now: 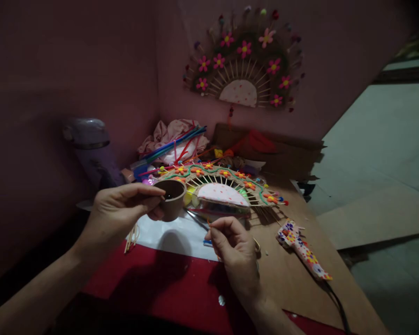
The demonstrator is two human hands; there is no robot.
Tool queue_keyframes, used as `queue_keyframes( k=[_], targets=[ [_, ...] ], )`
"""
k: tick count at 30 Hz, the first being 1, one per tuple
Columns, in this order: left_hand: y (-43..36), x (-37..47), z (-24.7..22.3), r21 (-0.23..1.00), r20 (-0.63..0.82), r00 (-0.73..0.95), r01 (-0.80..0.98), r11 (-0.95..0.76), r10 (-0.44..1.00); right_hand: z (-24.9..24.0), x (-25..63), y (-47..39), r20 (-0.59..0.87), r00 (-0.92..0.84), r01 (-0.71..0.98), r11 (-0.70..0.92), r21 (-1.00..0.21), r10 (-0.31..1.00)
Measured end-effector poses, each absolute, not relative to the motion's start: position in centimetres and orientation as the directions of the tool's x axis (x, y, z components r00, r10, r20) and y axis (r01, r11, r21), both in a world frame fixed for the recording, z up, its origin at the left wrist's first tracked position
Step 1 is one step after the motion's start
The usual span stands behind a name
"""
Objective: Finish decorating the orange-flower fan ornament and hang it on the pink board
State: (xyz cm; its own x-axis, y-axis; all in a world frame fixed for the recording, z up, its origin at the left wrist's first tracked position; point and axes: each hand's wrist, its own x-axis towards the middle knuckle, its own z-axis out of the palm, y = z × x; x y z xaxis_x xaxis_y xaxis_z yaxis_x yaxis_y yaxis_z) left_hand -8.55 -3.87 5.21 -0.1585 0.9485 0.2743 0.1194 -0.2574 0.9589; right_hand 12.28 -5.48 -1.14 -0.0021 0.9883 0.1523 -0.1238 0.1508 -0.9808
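Observation:
My left hand (120,207) is closed on the rim of a small brown cup (174,210), tilted a little so its dark inside shows. Lower and to the right, the thumb and forefinger of my right hand (235,253) pinch a thin orange strand (208,222); most of it is hidden. Behind both hands stands a fan-shaped decoration (223,193) of thin sticks with orange flowers, a green wavy line and a white spotted half-circle. White paper (160,239) lies below the cup, over a red cloth (153,284).
A flower-covered glue gun (302,251) with a black cord lies right on cardboard (321,288). Left stands a purple flask (96,158). Thin sticks (131,239) lie by my left wrist. Pipe cleaners (174,144) and crumpled cloth are piled behind. A pink-flowered fan (239,93) hangs on the wall.

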Motion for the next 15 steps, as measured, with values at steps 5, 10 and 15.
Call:
queue_keyframes(
  k=[5, 10, 15],
  targets=[
    [0.3, -5.2, 8.1, 0.929, 0.371, -0.117, 0.042, -0.369, 0.921, -2.0, 12.1, -5.8, 0.427, -0.032, 0.17, 0.426, -0.889, 0.904],
    [8.0, -0.3, 9.6, 0.926, 0.373, -0.018, -0.06, -0.373, 0.928, -3.2, 12.2, -5.3, 0.754, -0.204, 0.336, 0.768, -0.545, 0.624],
    [14.8, 6.2, 9.9, 0.987, 0.161, 0.086, -0.042, -0.158, 0.983, -4.0, 12.0, -4.2, 0.854, -0.295, 0.375, 0.874, -0.31, 0.429]
  ],
)
